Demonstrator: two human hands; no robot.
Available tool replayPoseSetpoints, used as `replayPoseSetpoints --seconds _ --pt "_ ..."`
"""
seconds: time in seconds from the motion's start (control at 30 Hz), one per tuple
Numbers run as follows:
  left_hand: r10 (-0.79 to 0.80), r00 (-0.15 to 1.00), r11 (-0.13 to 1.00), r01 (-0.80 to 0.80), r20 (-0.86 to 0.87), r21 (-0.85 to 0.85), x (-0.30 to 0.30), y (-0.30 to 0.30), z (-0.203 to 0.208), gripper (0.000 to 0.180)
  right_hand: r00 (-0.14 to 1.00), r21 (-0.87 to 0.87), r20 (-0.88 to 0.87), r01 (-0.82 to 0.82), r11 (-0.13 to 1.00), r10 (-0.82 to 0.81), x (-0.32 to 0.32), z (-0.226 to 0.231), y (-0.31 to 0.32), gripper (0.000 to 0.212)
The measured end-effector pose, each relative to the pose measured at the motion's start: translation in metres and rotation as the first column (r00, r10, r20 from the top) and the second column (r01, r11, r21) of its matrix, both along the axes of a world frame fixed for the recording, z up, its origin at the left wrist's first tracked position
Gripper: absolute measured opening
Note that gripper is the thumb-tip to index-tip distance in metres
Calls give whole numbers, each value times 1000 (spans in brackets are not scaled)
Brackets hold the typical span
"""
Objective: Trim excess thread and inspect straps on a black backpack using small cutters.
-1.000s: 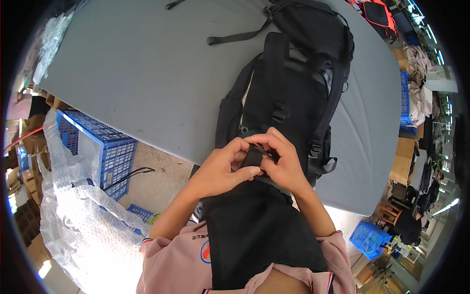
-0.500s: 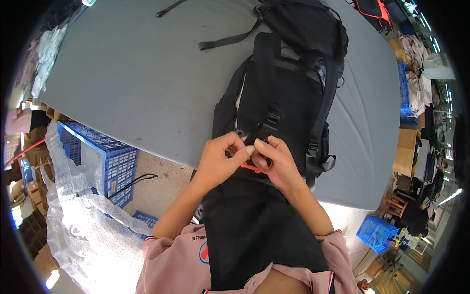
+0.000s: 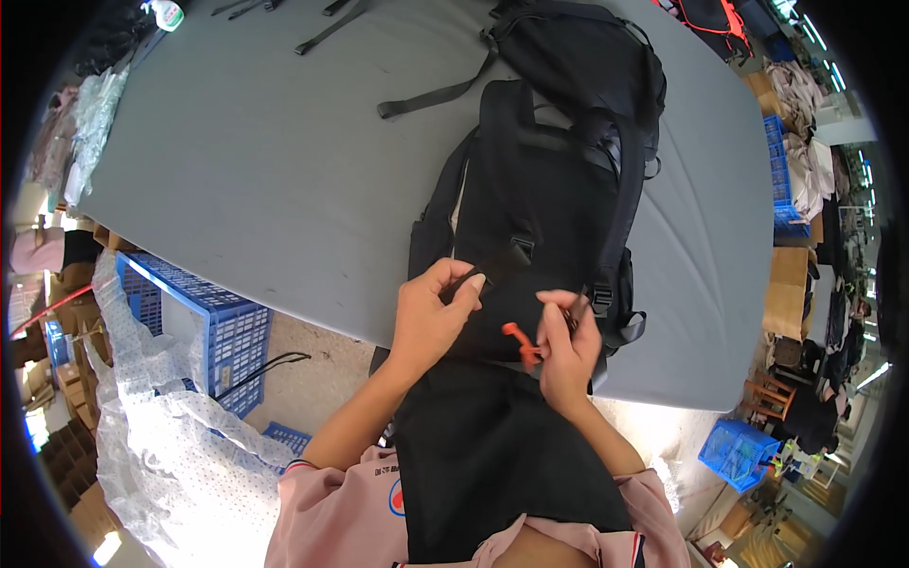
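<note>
A black backpack [image 3: 530,208] lies on the grey-covered table, its shoulder straps and buckles facing up. Over its lower left part, my left hand [image 3: 431,308] pinches a black strap end [image 3: 486,278] between thumb and fingertips. My right hand [image 3: 569,350] is closed round what looks like a pair of small scissors [image 3: 527,352], whose orange handles stick out on the palm side. The rest of the scissors is mostly hidden by the fingers. A strap buckle [image 3: 602,297] is just beyond the right fingertips. The two hands are apart.
A second black bag [image 3: 578,62] lies against the backpack's far end, with a loose strap [image 3: 431,99] trailing left. Left of the table stands a blue crate [image 3: 232,346] beside clear dotted plastic wrap [image 3: 180,464]. A spray bottle [image 3: 166,13] is at the far left.
My hands were together over the strap. The right hand has moved away to the right with the scissors, while the left still pinches the strap end. The view has shifted slightly.
</note>
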State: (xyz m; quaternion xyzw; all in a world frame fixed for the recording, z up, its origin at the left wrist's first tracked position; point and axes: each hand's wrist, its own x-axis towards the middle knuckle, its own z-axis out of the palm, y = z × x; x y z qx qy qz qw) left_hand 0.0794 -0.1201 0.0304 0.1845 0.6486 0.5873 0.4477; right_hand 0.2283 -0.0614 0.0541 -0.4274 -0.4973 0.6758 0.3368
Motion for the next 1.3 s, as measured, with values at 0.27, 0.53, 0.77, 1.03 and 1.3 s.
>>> replayPoseSetpoints --seconds 0.27,0.53,0.77,1.03,1.3 --pt "-29 866 998 55 -500 38 7 1 12 11 923 329 242 -368 870 299 -37 3 35 22" --pt "-57 970 993 79 -237 87 7 1 13 9 990 216 24 -138 967 136 -39 -15 26 5" --pt "-10 991 1000 11 131 -9 -4 1 13 12 924 157 -52 -368 917 379 -17 13 40 10" --pt "-58 996 998 60 64 -27 -8 0 11 13 817 620 558 -529 579 149 -15 16 55 24" --pt "-158 987 987 158 -39 1 -10 -3 14 14 741 649 625 -668 364 246 -13 19 77 25"
